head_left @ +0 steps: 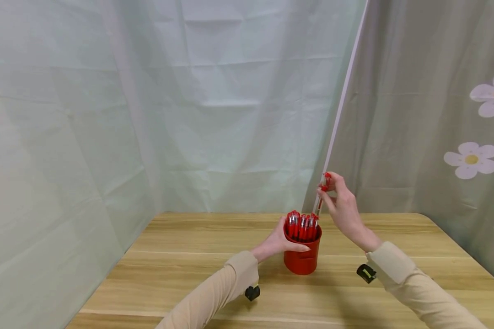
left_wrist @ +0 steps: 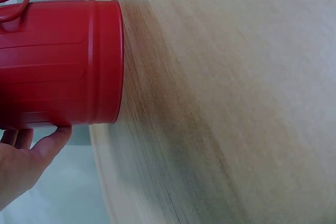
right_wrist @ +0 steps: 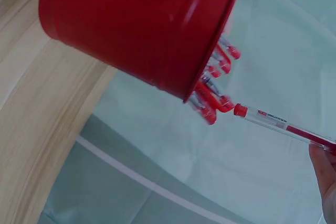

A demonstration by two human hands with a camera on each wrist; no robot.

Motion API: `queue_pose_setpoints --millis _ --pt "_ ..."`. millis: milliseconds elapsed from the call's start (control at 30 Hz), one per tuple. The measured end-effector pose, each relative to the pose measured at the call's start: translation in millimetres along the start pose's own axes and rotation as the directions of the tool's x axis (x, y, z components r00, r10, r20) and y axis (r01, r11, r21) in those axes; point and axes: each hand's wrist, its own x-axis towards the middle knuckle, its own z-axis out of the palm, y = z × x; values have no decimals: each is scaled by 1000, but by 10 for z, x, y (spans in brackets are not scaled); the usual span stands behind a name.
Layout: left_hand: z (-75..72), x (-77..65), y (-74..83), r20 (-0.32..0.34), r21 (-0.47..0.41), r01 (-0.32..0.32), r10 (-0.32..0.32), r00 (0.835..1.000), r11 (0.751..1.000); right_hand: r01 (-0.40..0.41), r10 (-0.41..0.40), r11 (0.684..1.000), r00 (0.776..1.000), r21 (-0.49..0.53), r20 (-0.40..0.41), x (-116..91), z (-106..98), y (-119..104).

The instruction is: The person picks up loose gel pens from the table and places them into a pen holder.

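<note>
A red metal bucket [head_left: 300, 258] stands upright on the table, filled with several red-tipped clear pens [head_left: 302, 227]. My left hand [head_left: 281, 241] grips it from the left near the rim, with the thumb across the front. The left wrist view shows this hand [left_wrist: 31, 161] against the bucket's side [left_wrist: 58, 61]. Above the bucket's right side, my right hand [head_left: 346, 205] pinches one clear pen [head_left: 319, 205] by its red upper part. In the right wrist view, the held pen's [right_wrist: 278, 124] red lower end is close to the bunched pen tops; whether they touch I cannot tell.
The wooden table [head_left: 181, 256] extends on both sides of the bucket. A wire handle [left_wrist: 18, 6] sticks out from the bucket's side. Behind the table hangs a pale curtain [head_left: 230, 114], with a grey flowered one [head_left: 403, 128] to the right.
</note>
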Motion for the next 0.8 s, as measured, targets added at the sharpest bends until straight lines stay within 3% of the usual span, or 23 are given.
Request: queue_pose_setpoints --millis 267,800 --pt "-18 -10 6 3 4 38 -38 999 999 -41 41 996 999 77 -4 11 75 -69" --pt "-24 -39 39 3 -10 46 -46 999 999 -66 62 995 997 71 53 -106 250 -129"
